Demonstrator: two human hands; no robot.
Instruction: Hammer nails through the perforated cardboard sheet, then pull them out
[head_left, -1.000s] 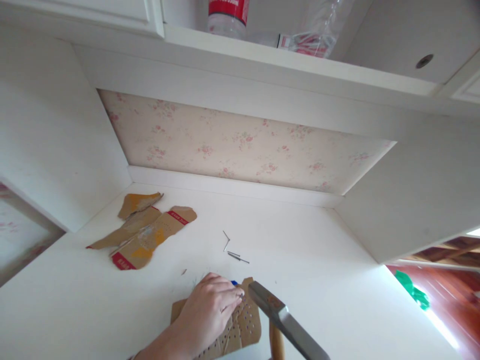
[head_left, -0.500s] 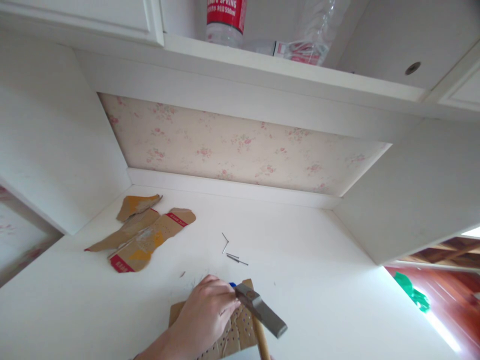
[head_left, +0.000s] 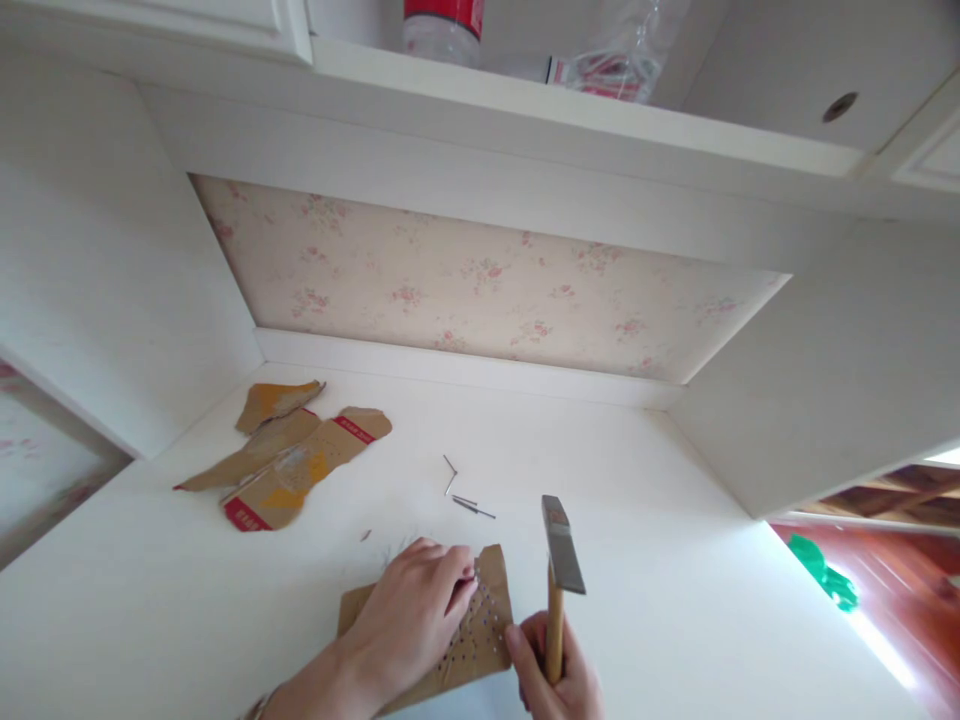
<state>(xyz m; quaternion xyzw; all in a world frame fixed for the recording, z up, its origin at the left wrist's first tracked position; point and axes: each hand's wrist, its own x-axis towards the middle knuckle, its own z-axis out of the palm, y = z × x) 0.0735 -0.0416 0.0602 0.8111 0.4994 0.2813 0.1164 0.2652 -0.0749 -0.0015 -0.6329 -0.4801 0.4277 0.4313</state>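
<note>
My left hand [head_left: 412,615] lies on a piece of brown cardboard [head_left: 491,640] punched with many small holes. Its fingers are pinched together near the cardboard's top edge, and what they hold is hidden. In my right hand [head_left: 574,685] is a hammer [head_left: 562,545], gripped by its wooden handle with the metal head raised. The right thumb touches the cardboard's right edge, or hovers just above it; I cannot tell which. Several thin nails [head_left: 465,504] lie loose on the white surface beyond the cardboard.
Torn cardboard strips [head_left: 300,470] lie at the left on the white tabletop [head_left: 675,600]. White side panels [head_left: 825,370] bound the space. A shelf above holds plastic bottles [head_left: 442,35]. Something green [head_left: 821,575] is on the reddish floor at the right.
The hammer has swung up and right, away from my left fingers, its head now pointing upward. My right hand has come into view. My left hand stays on the cardboard.
</note>
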